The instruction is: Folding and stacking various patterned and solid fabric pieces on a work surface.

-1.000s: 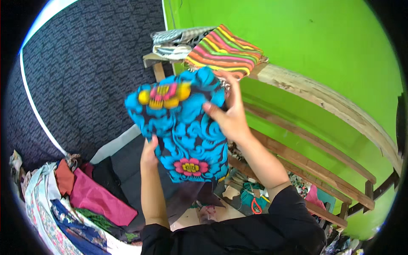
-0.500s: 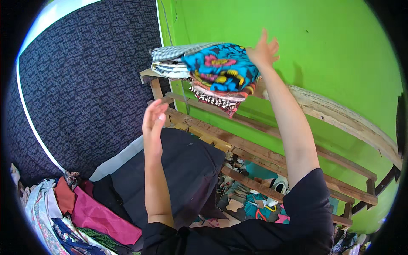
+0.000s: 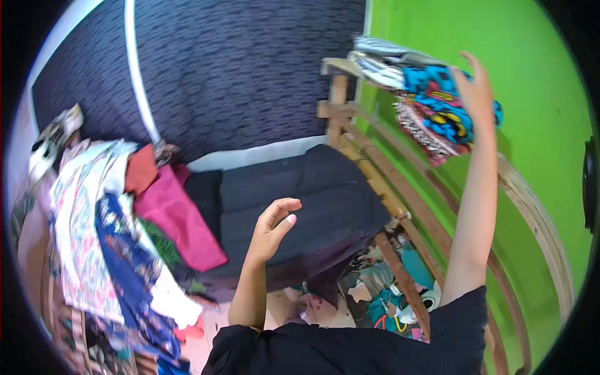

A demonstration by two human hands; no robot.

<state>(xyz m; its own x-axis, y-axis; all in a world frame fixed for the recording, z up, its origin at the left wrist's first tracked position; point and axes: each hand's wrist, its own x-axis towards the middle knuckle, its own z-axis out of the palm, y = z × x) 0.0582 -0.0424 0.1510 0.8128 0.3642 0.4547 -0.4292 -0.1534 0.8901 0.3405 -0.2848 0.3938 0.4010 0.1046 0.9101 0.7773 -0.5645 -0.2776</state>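
My right hand [image 3: 476, 94] is raised at the upper right, its fingers apart beside a blue cloth [image 3: 430, 84] with pink and yellow flowers. The hand overlaps that cloth in the picture; whether it touches cannot be told. Under the blue cloth lie more folded fabrics, among them a black-and-white patterned one [image 3: 417, 128]. A striped, pale folded cloth [image 3: 378, 67] sits at the left of the stack, which rests on a wooden rack [image 3: 337, 94]. My left hand [image 3: 273, 230] is in the air, empty, fingers curved and thumb apart, in front of a black-covered surface [image 3: 294, 181].
A magenta cloth [image 3: 178, 212], a rust-coloured cloth [image 3: 141, 170] and a white floral cloth [image 3: 81, 200] are heaped at left. Wooden rails [image 3: 544, 225] run along the green wall [image 3: 531, 56]. Scraps and a white roll [image 3: 431, 300] lie beneath the rails. A dark patterned curtain [image 3: 250, 75] hangs behind.
The view has turned left, so the fabric stack appears farther right. My left hand has come down over the black-covered surface. My right hand stays near the stack.
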